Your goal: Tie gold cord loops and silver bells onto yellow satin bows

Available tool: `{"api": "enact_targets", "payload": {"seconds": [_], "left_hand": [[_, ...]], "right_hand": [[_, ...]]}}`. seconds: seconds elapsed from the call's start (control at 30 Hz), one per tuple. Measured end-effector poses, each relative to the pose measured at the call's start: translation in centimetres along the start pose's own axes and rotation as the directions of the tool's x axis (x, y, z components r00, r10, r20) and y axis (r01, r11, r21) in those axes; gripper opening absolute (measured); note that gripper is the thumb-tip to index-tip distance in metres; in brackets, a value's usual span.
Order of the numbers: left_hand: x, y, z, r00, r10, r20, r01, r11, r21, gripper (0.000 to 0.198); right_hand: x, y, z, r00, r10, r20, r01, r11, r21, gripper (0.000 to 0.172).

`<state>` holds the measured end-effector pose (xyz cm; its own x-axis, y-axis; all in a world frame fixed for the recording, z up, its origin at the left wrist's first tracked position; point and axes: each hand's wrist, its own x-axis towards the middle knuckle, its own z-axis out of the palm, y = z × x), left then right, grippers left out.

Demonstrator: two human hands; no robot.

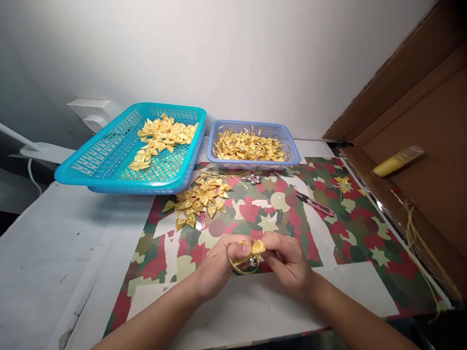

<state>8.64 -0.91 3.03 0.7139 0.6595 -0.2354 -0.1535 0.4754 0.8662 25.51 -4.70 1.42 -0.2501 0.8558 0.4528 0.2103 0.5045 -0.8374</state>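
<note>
Between my two hands is a yellow ribbon bow point(259, 247), with a small silver bell point(253, 261) just below its knot. A gold cord point(229, 258) loops out under the bow. My left hand point(222, 262) pinches the bow's left side, its thumb over the ribbon. Pressed to the bow's right loop are the closed thumb and fingers of my right hand point(288, 260). Beyond the hands lie a pile of loose yellow bows point(199, 199), several silver bells point(251, 179) and some gold cords point(233, 173).
A turquoise basket point(98, 158) with yellow bows stands back left. The blue basket point(255, 166) behind holds bows with cords and bells. Pink thread snips point(317, 205) lie to the right on patterned paper point(270, 223). A cardboard wall point(423, 126) bounds the right side.
</note>
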Motion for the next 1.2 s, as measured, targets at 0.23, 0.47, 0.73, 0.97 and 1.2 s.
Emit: {"api": "enact_targets", "payload": {"seconds": [0.23,0.47,0.73,0.97,1.2], "left_hand": [[0.0,0.4,0.0,0.998,-0.058,-0.005,0.058,0.998,-0.031,0.028],[0.1,0.4,0.2,0.994,-0.106,0.017,0.107,0.99,-0.086,0.027],[0.2,0.2,0.2,0.97,-0.193,0.147,0.231,0.923,-0.308,0.028],[0.3,0.4,0.2,0.943,-0.195,0.271,0.294,0.867,-0.401,0.035],[0.3,0.2,0.2,0.949,-0.2,0.245,0.289,0.861,-0.419,0.036]], "right_hand": [[0.2,0.3,-0.3,0.995,-0.099,0.019,0.099,0.995,-0.009,0.022],[0.0,0.8,-0.8,0.979,-0.202,0.033,0.205,0.969,-0.134,0.031],[0.2,0.5,-1.2,0.962,-0.261,0.077,0.272,0.936,-0.224,0.035],[0.2,0.5,-1.2,0.957,-0.279,0.083,0.291,0.913,-0.285,0.031],[0.2,0.3,-1.0,0.963,-0.26,0.066,0.268,0.907,-0.324,0.03]]}}
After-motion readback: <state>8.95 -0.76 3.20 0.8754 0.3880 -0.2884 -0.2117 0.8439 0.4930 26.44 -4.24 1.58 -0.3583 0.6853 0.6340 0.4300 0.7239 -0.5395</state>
